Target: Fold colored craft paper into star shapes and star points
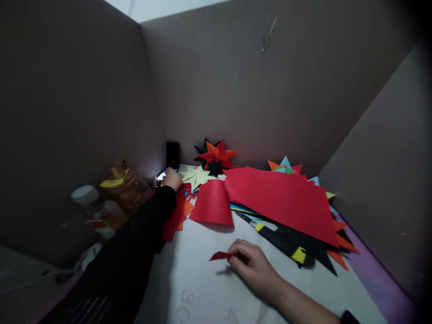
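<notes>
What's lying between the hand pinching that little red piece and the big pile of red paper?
In the head view, a black-and-yellow cutter lies between the right hand and the red pile, with white surface showing beside the hand.

The table, which has a purple tint along its right edge, is enclosed by a left partition panel, a back panel and a right panel, all greyish. Above them, a pale surface looks brighter; the light below is rather dim.
</notes>
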Demonstrator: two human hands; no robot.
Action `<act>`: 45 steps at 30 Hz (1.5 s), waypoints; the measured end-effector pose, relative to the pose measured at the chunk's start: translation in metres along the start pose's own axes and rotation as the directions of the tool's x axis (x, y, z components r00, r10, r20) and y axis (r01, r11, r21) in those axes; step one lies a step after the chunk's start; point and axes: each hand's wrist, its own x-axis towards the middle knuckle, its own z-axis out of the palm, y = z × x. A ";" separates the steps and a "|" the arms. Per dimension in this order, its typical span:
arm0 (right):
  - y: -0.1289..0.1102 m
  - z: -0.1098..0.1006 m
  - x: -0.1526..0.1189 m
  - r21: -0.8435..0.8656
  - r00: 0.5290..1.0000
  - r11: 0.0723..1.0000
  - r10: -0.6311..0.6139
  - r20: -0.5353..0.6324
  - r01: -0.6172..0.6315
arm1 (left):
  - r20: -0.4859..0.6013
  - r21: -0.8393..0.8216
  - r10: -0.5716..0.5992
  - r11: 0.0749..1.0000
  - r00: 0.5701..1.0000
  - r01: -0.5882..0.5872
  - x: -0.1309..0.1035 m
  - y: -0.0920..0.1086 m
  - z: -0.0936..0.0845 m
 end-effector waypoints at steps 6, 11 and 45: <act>-0.001 0.001 0.000 -0.018 1.000 1.000 0.014 -0.016 -0.014 | -0.049 -0.024 0.148 0.989 0.988 -0.149 -0.028 0.013 0.010; -0.001 0.001 0.001 -0.018 1.000 1.000 0.020 -0.016 -0.020 | -0.090 0.007 0.028 1.000 0.996 -0.028 -0.022 0.005 0.008; 0.017 -0.002 0.008 0.374 0.944 0.911 0.262 -0.200 -0.174 | 0.008 -0.105 0.093 0.990 0.996 -0.092 0.002 0.002 -0.006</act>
